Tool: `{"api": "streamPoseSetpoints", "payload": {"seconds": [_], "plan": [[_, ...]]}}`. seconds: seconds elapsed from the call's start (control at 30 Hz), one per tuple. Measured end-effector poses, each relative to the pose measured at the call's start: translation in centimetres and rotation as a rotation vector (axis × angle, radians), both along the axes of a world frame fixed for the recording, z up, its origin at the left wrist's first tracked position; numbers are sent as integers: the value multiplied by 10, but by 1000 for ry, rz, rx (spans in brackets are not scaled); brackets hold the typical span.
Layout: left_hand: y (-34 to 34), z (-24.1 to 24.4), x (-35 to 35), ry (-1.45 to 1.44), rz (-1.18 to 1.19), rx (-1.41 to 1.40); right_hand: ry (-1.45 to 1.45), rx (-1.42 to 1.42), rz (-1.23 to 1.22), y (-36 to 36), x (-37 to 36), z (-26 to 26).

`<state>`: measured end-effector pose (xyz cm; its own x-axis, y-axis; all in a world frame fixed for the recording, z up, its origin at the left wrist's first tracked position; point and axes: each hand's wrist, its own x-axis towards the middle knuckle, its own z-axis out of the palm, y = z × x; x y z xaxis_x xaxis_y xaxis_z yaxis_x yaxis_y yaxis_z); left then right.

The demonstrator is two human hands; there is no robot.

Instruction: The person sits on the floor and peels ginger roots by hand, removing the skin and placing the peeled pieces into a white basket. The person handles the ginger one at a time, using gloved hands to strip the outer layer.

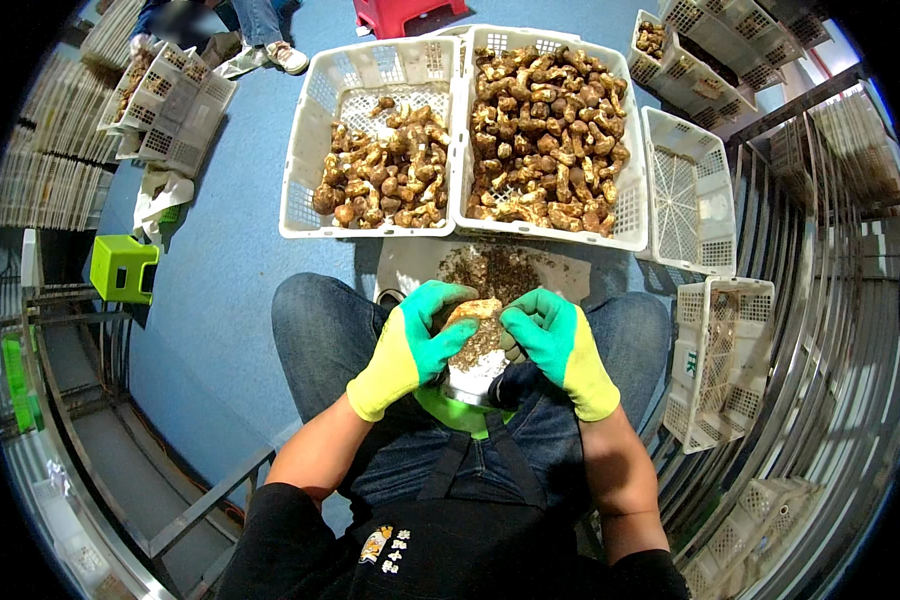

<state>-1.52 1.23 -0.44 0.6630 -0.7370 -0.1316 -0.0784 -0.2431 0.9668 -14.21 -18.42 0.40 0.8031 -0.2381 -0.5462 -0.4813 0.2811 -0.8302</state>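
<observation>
My left hand [418, 343], in a green and yellow work glove, grips a mushroom [478, 308] with a pale, brown-streaked stem. The mushroom lies crosswise between thumb and fingers, above my lap. Close by the mushroom's right end is my right hand [559, 346], gloved the same way, its fingers curled inward. Whether those fingers pinch something small is hidden. Below the hands, dark soil crumbs [493, 271] cover a pale sheet [409, 262]. Ahead stand two white plastic crates: the left crate [367, 232] is partly filled with mushrooms, the right crate [551, 234] holds many more.
An upright crate [690, 259] leans beside the right crate, with another crate [716, 367] below it. Metal rails [802, 330] run along the right. At left are a green stool [120, 268] and stacked crates [184, 120]. A person's shoe [288, 57] and a red stool [401, 16] are beyond.
</observation>
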Motion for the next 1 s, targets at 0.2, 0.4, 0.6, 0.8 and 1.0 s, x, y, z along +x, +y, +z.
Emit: {"api": "streamPoseSetpoints", "payload": {"seconds": [0.2,0.4,0.6,0.8,1.0], "plan": [[1,-1,0,-11,4,-10,-201,-104,-86,6,-2,-6],[-3,4,0,-63,-22,10,-275,-59,-97,4,-2,-7],[-2,5,0,-67,-33,14,-206,-14,-93,1,-1,-6],[-2,5,-2,-11,-12,-8,-246,87,-155,0,-1,-11],[-3,1,-4,-27,0,-26,-262,150,-180,1,-1,-5]]}}
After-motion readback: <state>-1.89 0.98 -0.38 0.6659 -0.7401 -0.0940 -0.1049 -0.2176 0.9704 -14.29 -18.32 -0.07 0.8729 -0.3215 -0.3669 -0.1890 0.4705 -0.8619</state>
